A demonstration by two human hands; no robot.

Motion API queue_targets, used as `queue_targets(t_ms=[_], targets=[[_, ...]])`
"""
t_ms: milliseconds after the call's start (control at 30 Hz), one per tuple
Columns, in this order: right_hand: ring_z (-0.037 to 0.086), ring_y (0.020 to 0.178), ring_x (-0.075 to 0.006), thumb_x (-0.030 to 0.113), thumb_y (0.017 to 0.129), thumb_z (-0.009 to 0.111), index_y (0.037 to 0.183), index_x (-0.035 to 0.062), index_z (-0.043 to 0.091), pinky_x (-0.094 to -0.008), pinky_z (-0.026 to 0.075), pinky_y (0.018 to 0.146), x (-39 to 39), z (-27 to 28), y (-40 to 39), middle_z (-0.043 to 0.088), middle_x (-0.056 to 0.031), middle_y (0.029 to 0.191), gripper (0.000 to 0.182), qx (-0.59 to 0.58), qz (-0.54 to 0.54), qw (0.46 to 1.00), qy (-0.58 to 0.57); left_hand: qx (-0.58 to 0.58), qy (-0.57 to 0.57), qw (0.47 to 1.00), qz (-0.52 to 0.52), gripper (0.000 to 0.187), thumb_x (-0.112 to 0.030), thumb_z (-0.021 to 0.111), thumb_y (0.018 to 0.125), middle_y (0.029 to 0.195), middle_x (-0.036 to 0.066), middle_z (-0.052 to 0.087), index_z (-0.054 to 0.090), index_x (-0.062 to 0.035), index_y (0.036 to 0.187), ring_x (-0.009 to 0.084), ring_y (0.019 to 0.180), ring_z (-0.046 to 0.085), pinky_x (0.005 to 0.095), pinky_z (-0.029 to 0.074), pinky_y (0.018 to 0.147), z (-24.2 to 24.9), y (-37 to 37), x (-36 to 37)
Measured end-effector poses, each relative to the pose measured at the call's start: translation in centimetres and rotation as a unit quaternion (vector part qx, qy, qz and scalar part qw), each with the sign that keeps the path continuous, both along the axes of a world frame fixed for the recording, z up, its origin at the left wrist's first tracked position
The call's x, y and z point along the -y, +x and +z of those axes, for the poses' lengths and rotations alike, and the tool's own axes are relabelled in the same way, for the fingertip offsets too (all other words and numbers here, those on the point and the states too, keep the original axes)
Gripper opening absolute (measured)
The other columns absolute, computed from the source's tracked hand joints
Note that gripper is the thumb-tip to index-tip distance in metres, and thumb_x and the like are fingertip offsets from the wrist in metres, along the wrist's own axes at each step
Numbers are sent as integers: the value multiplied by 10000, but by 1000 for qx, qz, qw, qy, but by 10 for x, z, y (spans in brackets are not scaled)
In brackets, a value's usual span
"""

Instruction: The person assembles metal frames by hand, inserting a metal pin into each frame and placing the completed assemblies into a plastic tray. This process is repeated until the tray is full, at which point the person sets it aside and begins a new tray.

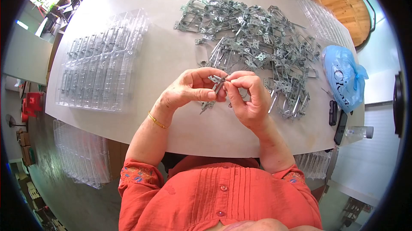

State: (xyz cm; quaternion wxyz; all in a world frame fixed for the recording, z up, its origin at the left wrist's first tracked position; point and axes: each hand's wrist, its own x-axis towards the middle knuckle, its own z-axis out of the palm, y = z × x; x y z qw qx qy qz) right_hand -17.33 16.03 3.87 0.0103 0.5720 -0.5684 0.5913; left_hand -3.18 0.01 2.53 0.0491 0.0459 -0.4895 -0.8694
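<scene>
Between my two hands, above the near part of the table, is a small metal bracket (218,86) with thin rods or arms. My left hand (189,88) is closed on its left side, thumb below and fingers above. My right hand (249,95) pinches at its right end with thumb and index finger; whether a smaller part sits in that pinch is too small to tell. Just beyond my hands lies a large tangled heap of similar metal brackets (253,37). On the left, a clear plastic tray (138,33) holds rows of metal parts.
On the right are a blue plastic bag (341,76), a black phone-like object (340,128), a small black case (333,113) and a clear bottle (358,132). More clear trays (328,18) lie at the far right. Other trays (81,153) stand below the table's left edge.
</scene>
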Motion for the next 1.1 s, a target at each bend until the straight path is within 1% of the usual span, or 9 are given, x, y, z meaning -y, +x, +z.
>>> queue_targets(t_ms=[233,300,367,433,567,667,867,967,1100], targets=[[688,830,-190,-62,890,721,1013,33,575,-286,555,699,-2,0,0,684,-124,981,214,16,-3,999,-35,3,-56,994,93,540,-79,823,821,1107,79,695,595,-11,1305,186,1048,670,311,530,936,9,0,1],[671,847,-137,-70,911,699,1052,33,561,-251,553,732,-2,3,2,667,-91,992,223,164,17,986,-18,-47,-49,989,133,543,-107,829,827,1168,104,683,587,-20,1306,211,1065,670,340,522,968,-1,-2,3],[646,845,-91,-52,946,666,1091,30,557,-223,546,751,-3,7,1,645,-58,1003,199,190,25,981,-18,-78,-57,981,166,570,-114,821,840,1214,140,666,561,-24,1339,242,1091,665,379,517,995,-5,-4,10],[625,798,-80,24,978,656,1154,16,573,-218,525,695,-6,17,1,635,-35,946,194,333,25,940,69,-96,-56,978,179,572,-101,797,864,1233,161,655,535,-29,1367,261,1112,657,411,507,1020,-5,-4,9],[597,740,-65,108,1005,638,1222,-3,573,-213,490,626,-5,15,-12,628,-10,893,253,429,106,885,149,-162,-22,964,210,566,-49,741,897,1286,179,640,489,-50,1405,305,1224,614,474,443,1122,-8,-5,11],[568,654,-69,130,1000,635,1207,-3,585,-223,462,571,-4,14,-14,628,0,843,251,512,170,800,263,-200,0,957,212,541,-27,724,902,1342,195,613,486,-69,1387,331,1330,551,496,402,1168,-7,-6,8],[582,628,-81,132,992,661,1084,36,605,-224,448,545,-4,3,-23,638,-14,820,144,629,220,711,224,-194,1,967,164,500,77,684,874,1431,216,545,496,-71,1313,339,1421,462,490,359,1210,-7,-5,3],[578,617,-82,126,994,661,1053,40,601,-223,456,530,-3,2,-25,633,-18,805,120,629,209,721,202,-176,-5,971,164,512,126,662,857,1452,224,523,502,-70,1302,335,1428,453,482,347,1220,-5,-5,3],[572,620,-73,121,1001,654,1029,33,593,-226,469,522,-2,9,-23,622,-16,791,111,597,175,756,202,-164,-41,973,161,438,10,685,883,1431,241,534,517,-58,1282,357,1394,485,497,404,1172,2,-6,2]])
